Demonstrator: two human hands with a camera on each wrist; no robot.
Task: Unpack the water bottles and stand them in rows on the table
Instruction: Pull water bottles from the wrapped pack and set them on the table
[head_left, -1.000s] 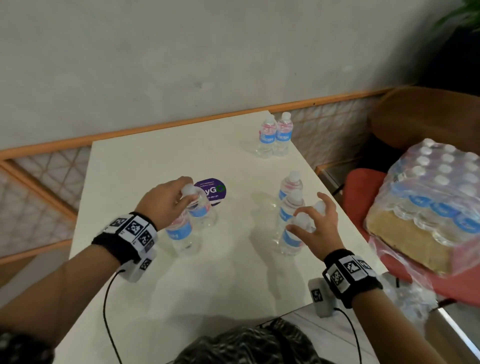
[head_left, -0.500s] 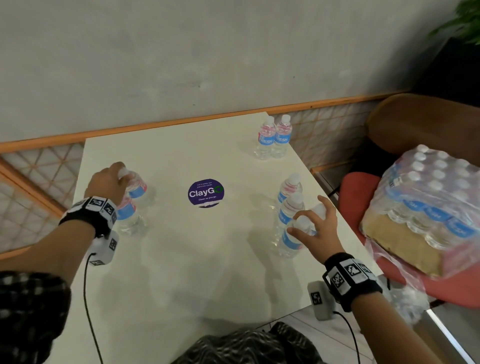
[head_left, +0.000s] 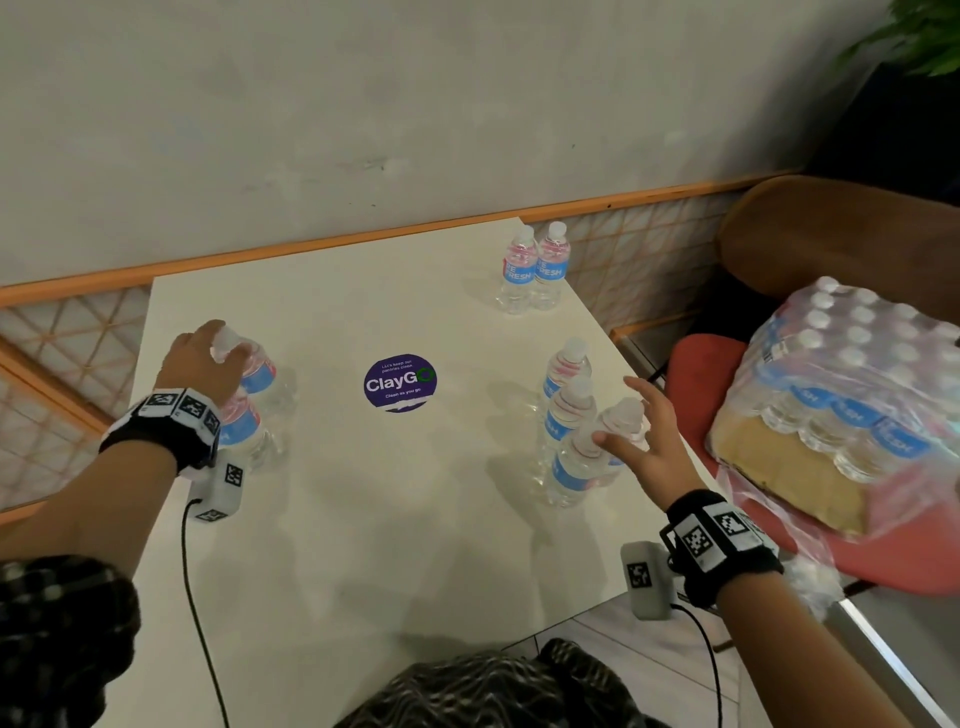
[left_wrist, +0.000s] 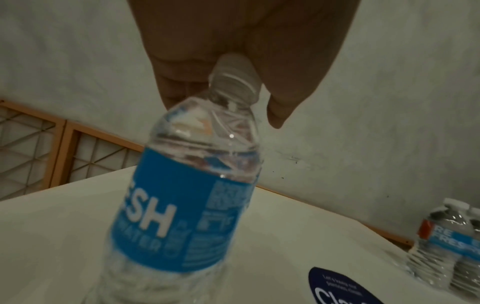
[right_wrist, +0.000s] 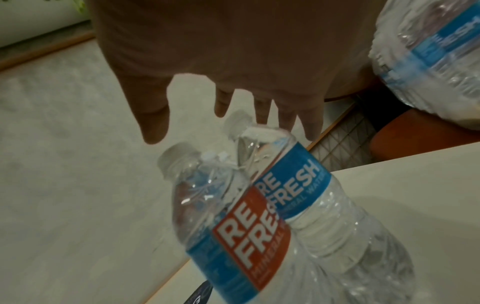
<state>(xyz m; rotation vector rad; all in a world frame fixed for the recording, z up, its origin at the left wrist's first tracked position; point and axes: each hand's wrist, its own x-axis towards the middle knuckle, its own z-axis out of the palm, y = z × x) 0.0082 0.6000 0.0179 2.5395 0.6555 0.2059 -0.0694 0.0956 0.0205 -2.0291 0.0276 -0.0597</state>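
Observation:
Clear water bottles with blue labels stand on the white table (head_left: 363, 519). My left hand (head_left: 221, 356) is at the table's left side and grips the cap of one bottle (head_left: 258, 370), which leans a little to the right. In the left wrist view the fingers (left_wrist: 174, 92) curl round that cap above the bottle's label (left_wrist: 179, 216). A second bottle (head_left: 244, 434) stands under my left wrist. My right hand (head_left: 644, 441) hovers with spread fingers over two bottles (head_left: 582, 462) at the right edge; in the right wrist view these bottles (right_wrist: 241, 232) lean together below the fingers (right_wrist: 155, 123).
Two more bottles (head_left: 566, 374) stand behind the right pair, and a back pair (head_left: 535, 270) is near the far corner. A purple round sticker (head_left: 400, 382) marks the table's middle. A shrink-wrapped pack of bottles (head_left: 852, 384) lies on a red chair (head_left: 696, 374) to the right.
My left hand has carried its bottles from beside the sticker to the table's left side. The right hand has stayed over the right-hand bottles, fingers spread.

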